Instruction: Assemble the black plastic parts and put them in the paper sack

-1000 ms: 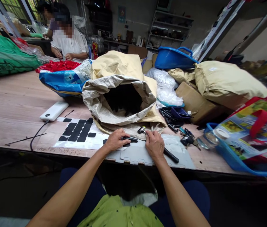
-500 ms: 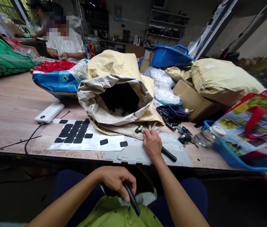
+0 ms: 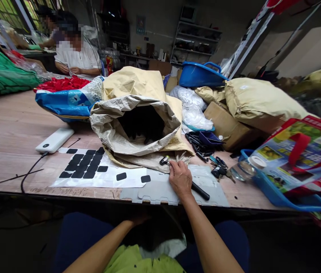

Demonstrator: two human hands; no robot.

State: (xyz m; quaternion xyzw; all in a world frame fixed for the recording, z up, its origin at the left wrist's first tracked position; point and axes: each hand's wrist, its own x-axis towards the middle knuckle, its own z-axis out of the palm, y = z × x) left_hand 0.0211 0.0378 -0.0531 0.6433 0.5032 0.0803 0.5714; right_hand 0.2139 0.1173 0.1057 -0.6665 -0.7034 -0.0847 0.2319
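Observation:
My right hand (image 3: 180, 178) is closed over the hammer (image 3: 200, 191), which lies on a grey sheet (image 3: 154, 189) at the table's front edge. Its small head points up and left, and the black handle sticks out to the right. Below the table edge, my left hand (image 3: 141, 219) reaches into shadow over an open bag (image 3: 176, 246) at my lap; its fingers are hidden. Several black rounded pads (image 3: 85, 160) sit on a white sheet (image 3: 132, 175) to the left. Behind the hammer a large paper sack (image 3: 137, 81) gapes toward me, with dark contents inside.
A white power bank (image 3: 55, 140) with a cable lies at left. Black parts (image 3: 198, 146), keys (image 3: 219, 167), a clear bottle (image 3: 244, 170) and a blue tray (image 3: 293, 204) are at right. A blue bag of red pieces (image 3: 63, 101) stands farther back, near a seated person (image 3: 77, 57).
My left hand has moved down into the shadowed bag, and the black cylindrical piece it held is out of sight. My right hand stays on the hammer. The view has shifted slightly.

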